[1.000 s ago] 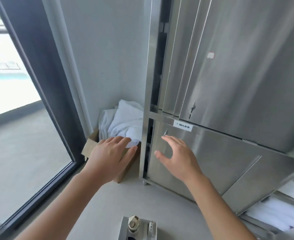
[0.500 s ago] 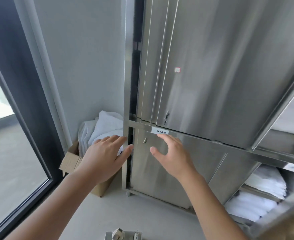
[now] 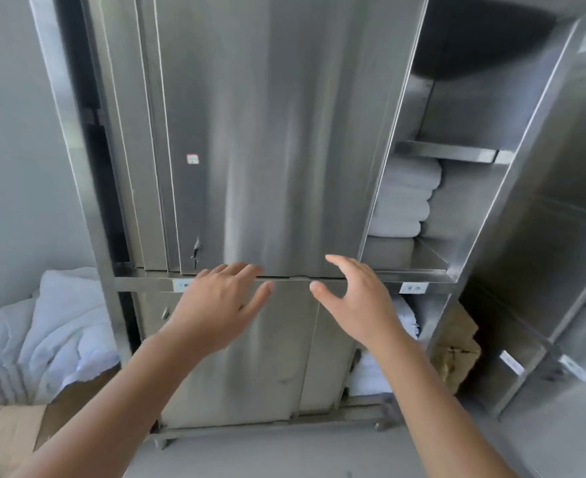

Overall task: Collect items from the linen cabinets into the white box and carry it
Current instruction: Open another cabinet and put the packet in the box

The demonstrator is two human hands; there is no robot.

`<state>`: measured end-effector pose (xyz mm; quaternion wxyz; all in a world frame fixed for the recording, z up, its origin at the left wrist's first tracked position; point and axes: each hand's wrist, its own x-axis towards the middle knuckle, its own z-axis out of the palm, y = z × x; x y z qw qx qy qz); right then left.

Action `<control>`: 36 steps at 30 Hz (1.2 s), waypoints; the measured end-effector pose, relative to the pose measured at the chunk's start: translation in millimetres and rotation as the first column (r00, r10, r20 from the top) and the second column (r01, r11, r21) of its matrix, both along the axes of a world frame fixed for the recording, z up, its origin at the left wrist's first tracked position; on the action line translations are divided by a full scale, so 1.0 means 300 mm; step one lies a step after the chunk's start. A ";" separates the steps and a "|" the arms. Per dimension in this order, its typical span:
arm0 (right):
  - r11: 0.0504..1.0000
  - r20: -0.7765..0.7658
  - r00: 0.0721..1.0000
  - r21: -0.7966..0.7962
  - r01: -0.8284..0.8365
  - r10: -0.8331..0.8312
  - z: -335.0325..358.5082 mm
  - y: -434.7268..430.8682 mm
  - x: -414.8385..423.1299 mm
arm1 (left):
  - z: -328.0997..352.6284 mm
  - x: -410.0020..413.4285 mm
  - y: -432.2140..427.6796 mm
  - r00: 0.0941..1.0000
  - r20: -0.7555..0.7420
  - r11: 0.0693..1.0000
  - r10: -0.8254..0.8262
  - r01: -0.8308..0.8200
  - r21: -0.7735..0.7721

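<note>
- Left hand (image 3: 215, 312) and right hand (image 3: 357, 298): each grip wide, fingers spread, holding nothing, before the lower edge of the steel cabinet's (image 3: 474, 208) door (image 3: 267, 132).
- Folded towels (image 3: 405, 198) are stacked inside the cabinet, right of the door.
- A cardboard box (image 3: 5, 432) sits left of the cabinet.

The linen cabinet (image 3: 284, 132) is tall, upright and made of brushed steel. Its upper door (image 3: 267, 167) covers the left and middle, carrying a small sticker (image 3: 192, 159) and a lock (image 3: 196, 251) near its lower left corner. The upper right compartment stands open, and a stack of folded white towels (image 3: 405, 198) lies there on its floor, under a steel shelf (image 3: 450, 153). Below the cross rail (image 3: 319, 279), the lower doors (image 3: 250, 357) are closed at left. At right, more white linens (image 3: 371, 377) show in the open lower compartment. A second steel cabinet (image 3: 561, 253) stands just beside it on the right.
</note>
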<state>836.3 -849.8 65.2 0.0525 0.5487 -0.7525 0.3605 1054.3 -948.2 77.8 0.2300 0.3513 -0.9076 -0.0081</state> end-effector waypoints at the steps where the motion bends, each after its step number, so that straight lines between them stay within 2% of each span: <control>1: 1.000 -0.001 1.000 0.004 0.018 -0.018 0.002 0.028 -0.033 | 0.002 -0.044 0.014 1.000 -0.005 1.000 -0.026 0.026 0.003; 7: 0.996 0.034 0.995 0.005 0.091 -0.091 -0.015 0.070 -0.171 | -0.003 -0.193 0.004 0.994 0.005 0.994 -0.106 0.106 -0.031; 16: 0.992 0.047 0.991 0.021 0.122 -0.123 -0.029 -0.144 -0.333 | 0.028 -0.375 -0.240 0.991 0.038 0.986 -0.126 0.129 -0.103; 25: 0.964 0.105 0.961 0.098 0.248 -0.258 -0.114 -0.172 -0.630 | -0.085 -0.737 -0.351 0.963 0.150 0.973 -0.226 0.229 -0.004; 28: 0.956 0.134 0.950 0.123 0.267 -0.282 -0.151 -0.165 -0.758 | -0.108 -0.872 -0.353 0.956 0.141 0.966 -0.258 0.258 0.017; 31: 0.959 0.139 0.954 0.135 0.248 -0.266 -0.186 -0.186 -0.900 | -0.139 -0.992 -0.363 0.958 0.147 0.969 -0.245 0.245 0.020; 36: 0.983 0.166 0.975 0.131 0.129 -0.150 -0.234 -0.248 -1.166 | -0.181 -1.237 -0.363 0.988 0.086 0.991 -0.131 0.127 0.045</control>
